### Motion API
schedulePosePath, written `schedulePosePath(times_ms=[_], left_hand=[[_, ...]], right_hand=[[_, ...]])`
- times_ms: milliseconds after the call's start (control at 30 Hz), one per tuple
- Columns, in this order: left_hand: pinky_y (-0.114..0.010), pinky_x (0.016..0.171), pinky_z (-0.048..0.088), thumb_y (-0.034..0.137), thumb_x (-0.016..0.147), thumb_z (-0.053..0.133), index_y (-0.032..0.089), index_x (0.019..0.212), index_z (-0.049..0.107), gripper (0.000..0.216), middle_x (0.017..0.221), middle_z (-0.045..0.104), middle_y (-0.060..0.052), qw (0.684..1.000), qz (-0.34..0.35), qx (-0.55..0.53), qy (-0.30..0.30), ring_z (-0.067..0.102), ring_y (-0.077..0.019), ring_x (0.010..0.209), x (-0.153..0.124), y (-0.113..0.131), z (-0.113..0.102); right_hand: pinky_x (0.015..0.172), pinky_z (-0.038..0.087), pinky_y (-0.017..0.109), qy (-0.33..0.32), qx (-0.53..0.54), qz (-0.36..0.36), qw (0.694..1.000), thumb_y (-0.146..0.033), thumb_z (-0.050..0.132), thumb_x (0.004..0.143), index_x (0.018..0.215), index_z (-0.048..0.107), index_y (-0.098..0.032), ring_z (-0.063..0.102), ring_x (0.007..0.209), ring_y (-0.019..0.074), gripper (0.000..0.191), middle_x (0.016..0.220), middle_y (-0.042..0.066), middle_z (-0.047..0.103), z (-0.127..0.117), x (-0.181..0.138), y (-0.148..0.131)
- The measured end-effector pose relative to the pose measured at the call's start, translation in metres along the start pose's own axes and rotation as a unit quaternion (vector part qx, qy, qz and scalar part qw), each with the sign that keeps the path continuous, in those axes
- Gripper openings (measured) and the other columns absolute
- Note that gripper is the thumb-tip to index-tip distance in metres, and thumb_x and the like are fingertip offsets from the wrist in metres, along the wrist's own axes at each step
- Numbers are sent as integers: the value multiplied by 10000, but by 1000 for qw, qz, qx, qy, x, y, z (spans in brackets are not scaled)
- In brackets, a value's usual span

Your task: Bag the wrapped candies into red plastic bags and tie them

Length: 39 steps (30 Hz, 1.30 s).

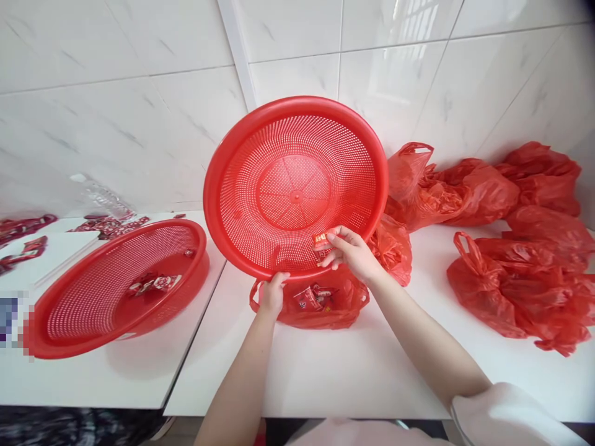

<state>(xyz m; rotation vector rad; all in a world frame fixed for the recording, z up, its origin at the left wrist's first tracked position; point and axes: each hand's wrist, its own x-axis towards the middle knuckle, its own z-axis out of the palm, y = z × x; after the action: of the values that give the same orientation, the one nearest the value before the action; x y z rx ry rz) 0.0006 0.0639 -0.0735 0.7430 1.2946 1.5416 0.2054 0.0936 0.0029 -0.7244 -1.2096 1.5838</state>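
A large red plastic colander basket (296, 127) is tipped up on its side, its inside facing me. My left hand (274, 292) is closed on its lower rim, thumb over the edge. Inside the lower right of the basket, my right hand (349, 251) pinches a small red packet (320, 241) with yellow print between thumb and fingers. Just under the basket's rim sits an open red plastic bag (341, 314) on the table. Several small red-and-white packets (312, 298) lie in the bag; the basket partly covers its opening.
To the left, a second red colander basket (88, 303) leans, holding some packets (155, 284). Behind it are more packets (116, 227) and a clear plastic bottle (105, 197). Filled red bags (469, 192) line the right side, with more bags (525, 279) nearer. A tiled wall stands behind.
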Motion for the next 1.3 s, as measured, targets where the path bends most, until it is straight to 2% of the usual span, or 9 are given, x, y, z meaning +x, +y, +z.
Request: schedulePosePath(times_ms=[300,533,667,800,867,967,1067,1200,1300], left_hand=[[-307,652,473,248,573,657,206,620,631,69,686,642,0,998,-22,-32,-53,613,-207,717,-6,-4,7],[-309,694,476,230,587,661,202,620,625,56,716,657,2,998,-23,-37,-52,628,-217,783,-9,0,8],[-315,706,481,232,588,665,201,635,636,63,713,655,4,997,-23,-43,-57,633,-217,777,-10,2,9],[-308,695,476,239,574,666,199,608,615,73,689,646,3,998,-29,-42,-49,627,-212,764,-10,2,9],[-311,695,475,245,573,659,201,631,620,83,681,644,3,997,-36,-42,-54,627,-216,763,-9,1,10],[-307,681,471,252,571,644,203,613,598,80,636,622,8,996,-46,-41,-64,617,-208,730,-9,2,10],[-305,679,473,248,571,637,200,606,590,76,622,611,10,995,-49,-44,-72,612,-200,709,-10,6,12],[-330,723,490,237,553,638,184,680,626,138,675,641,-2,993,-53,-73,-76,636,-220,756,-13,12,15],[-334,746,498,221,541,653,184,665,617,134,653,631,14,995,-39,-83,-50,646,-216,761,-12,13,14]], right_hand=[[605,528,185,31,83,7,996,-377,729,738,1012,553,-215,641,654,84,364,872,8,687,-7,1,-8],[413,226,188,92,60,-50,993,-236,599,676,872,436,-239,242,416,65,255,535,-107,346,-7,4,-6],[466,280,194,99,50,-66,992,-216,593,667,866,430,-232,295,473,69,257,611,-84,395,-5,5,-3],[536,371,203,17,-79,-109,991,-291,594,793,899,421,-239,421,550,86,209,664,-69,438,-1,-4,-4],[591,412,230,-70,-230,-117,964,-338,570,859,959,450,-240,474,589,104,184,679,-58,485,2,-11,-6],[649,429,267,-176,-473,-127,854,-387,550,900,962,543,-219,536,653,131,179,768,-6,579,7,-17,-7],[744,457,309,-175,-586,-161,775,-424,526,915,931,611,-197,589,825,181,243,942,68,615,8,-17,-3],[968,400,456,-121,-639,-164,741,-425,719,764,1189,580,-166,534,1134,297,517,1207,164,581,-1,-11,2],[898,454,390,-145,-628,-124,754,-260,721,757,1155,622,-160,608,1027,267,422,1087,132,661,-9,-9,-1]])
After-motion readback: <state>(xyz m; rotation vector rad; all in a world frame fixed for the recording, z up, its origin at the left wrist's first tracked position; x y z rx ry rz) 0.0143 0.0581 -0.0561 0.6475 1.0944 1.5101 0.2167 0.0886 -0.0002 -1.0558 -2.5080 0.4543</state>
